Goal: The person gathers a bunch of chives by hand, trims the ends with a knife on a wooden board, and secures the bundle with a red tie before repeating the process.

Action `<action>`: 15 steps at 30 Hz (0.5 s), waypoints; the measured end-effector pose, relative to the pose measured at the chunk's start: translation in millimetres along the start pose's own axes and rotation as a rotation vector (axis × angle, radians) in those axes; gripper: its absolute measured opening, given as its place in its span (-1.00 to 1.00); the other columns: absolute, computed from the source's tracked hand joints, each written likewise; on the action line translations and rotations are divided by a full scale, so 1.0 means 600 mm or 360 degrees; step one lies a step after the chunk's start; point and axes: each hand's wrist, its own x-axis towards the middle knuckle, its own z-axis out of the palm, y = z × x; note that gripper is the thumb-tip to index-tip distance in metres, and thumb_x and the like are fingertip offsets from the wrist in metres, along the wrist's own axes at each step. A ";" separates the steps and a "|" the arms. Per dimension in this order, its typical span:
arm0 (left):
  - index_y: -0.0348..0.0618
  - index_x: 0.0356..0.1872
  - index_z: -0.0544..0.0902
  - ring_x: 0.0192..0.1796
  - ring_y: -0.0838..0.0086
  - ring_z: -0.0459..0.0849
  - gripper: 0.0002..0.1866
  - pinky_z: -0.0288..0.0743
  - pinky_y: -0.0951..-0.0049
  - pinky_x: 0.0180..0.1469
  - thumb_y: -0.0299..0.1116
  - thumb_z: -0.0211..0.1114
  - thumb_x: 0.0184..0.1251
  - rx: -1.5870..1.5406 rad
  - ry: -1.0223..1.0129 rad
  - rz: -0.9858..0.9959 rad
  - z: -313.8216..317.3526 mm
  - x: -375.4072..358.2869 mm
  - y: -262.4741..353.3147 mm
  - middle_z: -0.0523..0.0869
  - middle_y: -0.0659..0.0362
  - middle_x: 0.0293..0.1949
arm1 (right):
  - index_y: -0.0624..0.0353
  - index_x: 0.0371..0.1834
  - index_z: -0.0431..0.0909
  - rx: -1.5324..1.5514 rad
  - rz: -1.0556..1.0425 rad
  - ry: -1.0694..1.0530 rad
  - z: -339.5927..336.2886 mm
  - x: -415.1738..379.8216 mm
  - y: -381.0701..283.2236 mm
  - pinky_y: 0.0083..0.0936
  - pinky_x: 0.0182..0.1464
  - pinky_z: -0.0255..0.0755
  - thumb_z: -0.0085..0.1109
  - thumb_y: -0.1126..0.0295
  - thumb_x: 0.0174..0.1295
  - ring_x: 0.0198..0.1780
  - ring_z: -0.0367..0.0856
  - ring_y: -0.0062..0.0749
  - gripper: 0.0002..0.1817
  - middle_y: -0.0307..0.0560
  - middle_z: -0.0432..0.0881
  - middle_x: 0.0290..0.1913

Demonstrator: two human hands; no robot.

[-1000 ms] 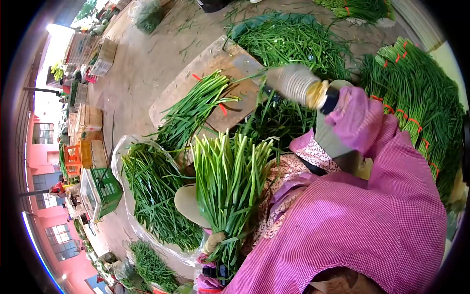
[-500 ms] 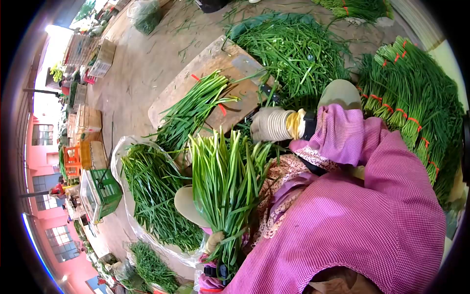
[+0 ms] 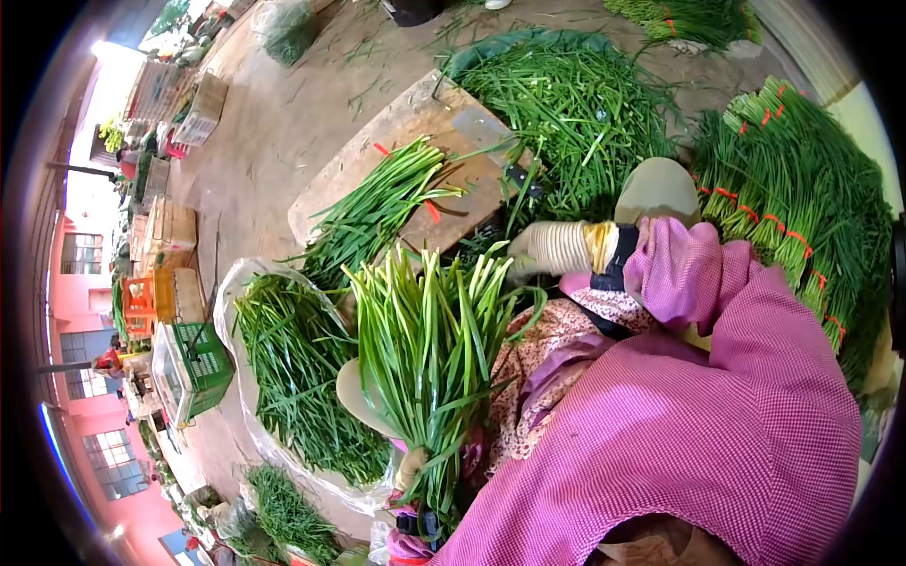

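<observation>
My left hand (image 3: 411, 468), in a pale glove, is closed round the leafy part of a big bunch of Chinese chives (image 3: 425, 349). The pale cut ends fan out away from it, toward the board. My right hand (image 3: 557, 247), gloved with a ribbed cuff, is beside the outer stalks of that bunch; its fingers are smeared and partly hidden. Beyond both hands lies a wooden board (image 3: 326, 184) carrying a smaller chive bundle (image 3: 377, 203), with red ties near it. A dark-handled knife (image 3: 524, 179) rests at the board's right edge.
A heap of loose chives (image 3: 576, 104) lies right of the board. Tied chive bundles (image 3: 793, 179) are stacked at far right. A plastic-lined pile of chives (image 3: 293, 377) stands at left. Crates (image 3: 203, 368) and another loose pile (image 3: 293, 514) are farther left.
The stalk ends of the held bunch have spread and shifted slightly left. My right hand has moved a little to the right, and its sleeve has bunched up.
</observation>
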 end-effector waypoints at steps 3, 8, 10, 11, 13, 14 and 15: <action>-0.39 -0.12 0.69 -0.34 0.51 0.63 -0.60 0.52 0.51 -0.25 -0.53 0.43 -0.09 0.0020 0.0117 -0.0011 -0.029 0.001 -0.018 0.72 0.15 -0.24 | 0.26 -0.22 0.62 -0.0048 -0.0236 0.0939 -0.050 0.015 0.061 -0.46 -0.23 0.55 0.10 0.15 0.36 -0.38 0.61 -0.41 -0.66 -0.15 0.64 -0.35; -0.39 -0.04 0.64 -0.29 0.50 0.63 -0.50 0.52 0.51 -0.22 -0.56 0.48 -0.15 -0.0048 0.0106 0.0128 -0.027 -0.007 -0.014 0.71 0.13 -0.18 | 0.25 -0.24 0.58 0.1000 0.0589 0.1056 -0.156 0.000 0.052 -0.52 -0.30 0.53 0.03 0.13 0.41 -0.40 0.58 -0.50 -0.64 -0.19 0.64 -0.34; -0.41 0.18 0.51 -0.08 0.42 0.67 -0.32 0.55 0.46 -0.06 -0.59 0.44 -0.13 0.0016 -0.0486 0.0512 -0.001 -0.013 0.015 0.69 0.05 0.00 | 0.25 -0.16 0.59 0.0550 0.0453 0.0803 -0.147 0.010 0.027 -0.52 -0.30 0.53 0.00 0.17 0.42 -0.40 0.56 -0.50 -0.67 -0.16 0.64 -0.33; -0.41 0.18 0.51 -0.07 0.42 0.66 -0.32 0.55 0.46 -0.05 -0.59 0.44 -0.12 0.0053 -0.0409 0.0436 -0.001 -0.013 0.011 0.68 0.05 0.02 | 0.26 -0.17 0.61 0.0204 0.0073 0.0752 -0.129 0.027 0.033 -0.48 -0.29 0.55 0.02 0.26 0.38 -0.42 0.59 -0.47 -0.73 -0.12 0.66 -0.36; -0.41 0.20 0.49 -0.05 0.41 0.66 -0.31 0.55 0.45 -0.04 -0.59 0.43 -0.12 0.0144 -0.0143 0.0216 -0.017 -0.006 -0.013 0.66 0.04 0.05 | 0.26 -0.15 0.63 -0.0055 -0.0277 0.0493 -0.100 0.058 0.025 -0.43 -0.26 0.58 0.06 0.39 0.31 -0.40 0.65 -0.40 -0.79 -0.07 0.69 -0.35; -0.41 0.21 0.49 -0.04 0.40 0.65 -0.31 0.55 0.45 -0.04 -0.59 0.43 -0.11 0.0158 -0.0089 0.0199 -0.022 -0.005 -0.026 0.66 0.03 0.06 | 0.25 -0.12 0.64 0.0034 -0.0248 0.0300 -0.090 0.070 0.010 -0.41 -0.24 0.59 0.08 0.42 0.29 -0.36 0.67 -0.36 -0.79 -0.06 0.70 -0.32; -0.41 0.21 0.48 -0.03 0.40 0.65 -0.30 0.55 0.45 -0.03 -0.59 0.42 -0.11 0.0180 -0.0072 0.0188 -0.026 -0.002 -0.025 0.65 0.03 0.08 | 0.27 -0.13 0.64 -0.0159 -0.0639 0.0144 -0.069 0.097 0.024 -0.40 -0.25 0.59 0.09 0.45 0.27 -0.34 0.68 -0.32 -0.80 -0.06 0.71 -0.31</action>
